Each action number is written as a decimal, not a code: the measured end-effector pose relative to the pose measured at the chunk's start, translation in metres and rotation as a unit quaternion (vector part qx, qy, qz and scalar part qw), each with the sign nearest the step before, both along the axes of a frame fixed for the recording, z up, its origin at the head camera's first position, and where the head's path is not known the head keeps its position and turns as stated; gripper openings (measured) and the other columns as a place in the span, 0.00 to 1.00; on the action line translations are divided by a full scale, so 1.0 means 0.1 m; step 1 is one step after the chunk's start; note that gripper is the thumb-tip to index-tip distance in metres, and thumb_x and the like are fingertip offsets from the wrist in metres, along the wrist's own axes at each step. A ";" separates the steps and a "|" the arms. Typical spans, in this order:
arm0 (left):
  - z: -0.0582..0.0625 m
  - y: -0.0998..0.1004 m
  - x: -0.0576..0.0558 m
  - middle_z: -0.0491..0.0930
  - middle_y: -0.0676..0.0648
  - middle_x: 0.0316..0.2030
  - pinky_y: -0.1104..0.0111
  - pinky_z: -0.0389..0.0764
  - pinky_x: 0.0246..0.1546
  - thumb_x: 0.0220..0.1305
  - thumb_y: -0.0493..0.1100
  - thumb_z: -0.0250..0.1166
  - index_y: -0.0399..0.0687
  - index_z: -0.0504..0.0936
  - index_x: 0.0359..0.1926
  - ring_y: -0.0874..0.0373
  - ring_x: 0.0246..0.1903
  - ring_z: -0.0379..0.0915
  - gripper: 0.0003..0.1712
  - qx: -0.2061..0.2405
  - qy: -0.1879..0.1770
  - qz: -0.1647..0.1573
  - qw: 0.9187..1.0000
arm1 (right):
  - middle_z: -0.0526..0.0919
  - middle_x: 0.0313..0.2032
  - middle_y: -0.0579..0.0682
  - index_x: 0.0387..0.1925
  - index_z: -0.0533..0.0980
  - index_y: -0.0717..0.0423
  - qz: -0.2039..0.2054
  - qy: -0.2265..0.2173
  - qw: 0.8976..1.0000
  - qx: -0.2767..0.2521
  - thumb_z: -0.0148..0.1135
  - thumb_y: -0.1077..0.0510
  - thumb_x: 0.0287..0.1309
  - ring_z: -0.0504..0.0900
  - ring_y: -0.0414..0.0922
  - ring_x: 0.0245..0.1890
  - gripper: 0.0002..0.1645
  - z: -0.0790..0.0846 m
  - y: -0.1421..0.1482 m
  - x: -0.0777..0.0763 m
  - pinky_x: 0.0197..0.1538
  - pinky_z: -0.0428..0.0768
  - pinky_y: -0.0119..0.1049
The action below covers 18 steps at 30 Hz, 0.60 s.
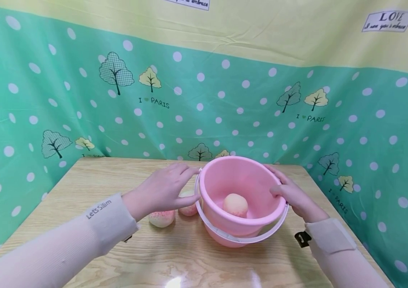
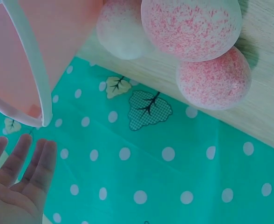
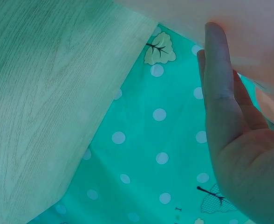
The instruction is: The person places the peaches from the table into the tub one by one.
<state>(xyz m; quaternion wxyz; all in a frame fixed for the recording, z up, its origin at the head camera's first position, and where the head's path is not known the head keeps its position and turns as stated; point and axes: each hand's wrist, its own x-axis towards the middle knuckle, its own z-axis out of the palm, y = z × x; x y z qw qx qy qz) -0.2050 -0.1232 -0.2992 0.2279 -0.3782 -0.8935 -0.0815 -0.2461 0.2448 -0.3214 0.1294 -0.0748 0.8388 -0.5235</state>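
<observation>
A pink bucket (image 1: 222,232) leans toward me, its mouth facing the head camera and its white handle (image 1: 240,240) hanging along the near side. Inside rests a pale peach (image 1: 235,205) with pink speckles. My right hand (image 1: 294,198) grips the bucket's right rim, thumb over the inside and fingers along the outer wall (image 3: 219,65). At the left rim is my left hand (image 1: 164,188), fingers extended; in the left wrist view its fingertips (image 2: 23,142) are just off the rim. Under that hand, speckled peaches (image 1: 162,219) lie on the table, several showing in the left wrist view (image 2: 193,28).
The wooden table (image 1: 146,260) runs back to a green polka-dot cloth (image 1: 197,96) hanging behind and at both sides. Its right edge shows in the right wrist view beside the same cloth (image 3: 141,140).
</observation>
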 end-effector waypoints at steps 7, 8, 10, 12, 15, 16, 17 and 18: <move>-0.05 -0.01 0.01 0.82 0.48 0.48 0.59 0.83 0.46 0.60 0.58 0.65 0.47 0.78 0.60 0.53 0.48 0.79 0.31 0.005 -0.003 0.000 1.000 | 0.61 0.67 0.69 0.78 0.46 0.43 0.001 0.003 1.000 -0.002 0.47 0.67 0.52 0.84 0.50 0.26 0.52 0.00 0.00 0.00 0.30 0.83 0.38; -0.05 -0.01 0.01 0.82 0.48 0.48 0.59 0.83 0.46 0.60 0.58 0.65 0.46 0.78 0.60 0.53 0.48 0.79 0.31 0.005 -0.002 0.000 1.000 | 0.61 0.67 0.69 0.78 0.46 0.43 0.001 0.003 1.000 -0.002 0.47 0.67 0.52 0.84 0.50 0.26 0.52 0.00 0.00 0.00 0.30 0.83 0.38; -0.07 -0.01 0.02 0.83 0.48 0.47 0.59 0.83 0.47 0.61 0.58 0.65 0.45 0.78 0.60 0.53 0.47 0.80 0.31 0.005 0.001 -0.002 1.000 | 0.61 0.67 0.69 0.78 0.46 0.43 0.001 0.002 1.000 -0.003 0.47 0.67 0.52 0.84 0.50 0.26 0.52 0.00 0.00 0.00 0.30 0.83 0.38; -0.09 -0.02 0.02 0.83 0.48 0.47 0.59 0.83 0.49 0.61 0.57 0.65 0.45 0.78 0.60 0.52 0.48 0.80 0.31 0.006 0.000 -0.003 1.000 | 0.60 0.67 0.69 0.78 0.46 0.42 0.001 0.001 1.000 -0.003 0.47 0.67 0.51 0.85 0.50 0.27 0.52 0.00 0.00 0.00 0.30 0.83 0.38; -0.11 -0.03 0.03 0.83 0.47 0.48 0.58 0.83 0.49 0.61 0.58 0.65 0.44 0.77 0.60 0.51 0.49 0.79 0.32 0.004 -0.005 0.001 1.000 | 0.60 0.68 0.68 0.78 0.46 0.42 -0.001 0.002 1.000 -0.002 0.47 0.68 0.51 0.84 0.49 0.27 0.53 0.00 0.00 0.00 0.30 0.83 0.37; -0.12 -0.04 0.03 0.82 0.47 0.48 0.58 0.83 0.49 0.60 0.59 0.65 0.45 0.77 0.60 0.51 0.49 0.79 0.33 0.003 -0.008 0.004 1.000 | 0.59 0.68 0.68 0.78 0.46 0.42 -0.001 0.002 1.000 -0.001 0.47 0.68 0.51 0.84 0.49 0.27 0.53 0.00 0.00 0.00 0.30 0.83 0.37; -0.13 -0.05 0.04 0.82 0.47 0.49 0.58 0.83 0.49 0.60 0.59 0.66 0.44 0.77 0.60 0.51 0.50 0.79 0.33 0.002 -0.010 0.006 1.000 | 0.59 0.68 0.68 0.78 0.47 0.42 -0.002 0.002 1.000 -0.001 0.47 0.68 0.51 0.84 0.49 0.27 0.53 0.00 -0.01 0.00 0.30 0.82 0.37; -0.14 -0.05 0.04 0.82 0.47 0.49 0.57 0.83 0.49 0.60 0.59 0.66 0.45 0.77 0.60 0.51 0.50 0.78 0.33 0.001 -0.012 0.008 1.000 | 0.59 0.68 0.68 0.78 0.47 0.42 -0.002 0.003 1.000 -0.001 0.47 0.68 0.51 0.84 0.49 0.27 0.53 0.00 -0.01 0.00 0.30 0.82 0.37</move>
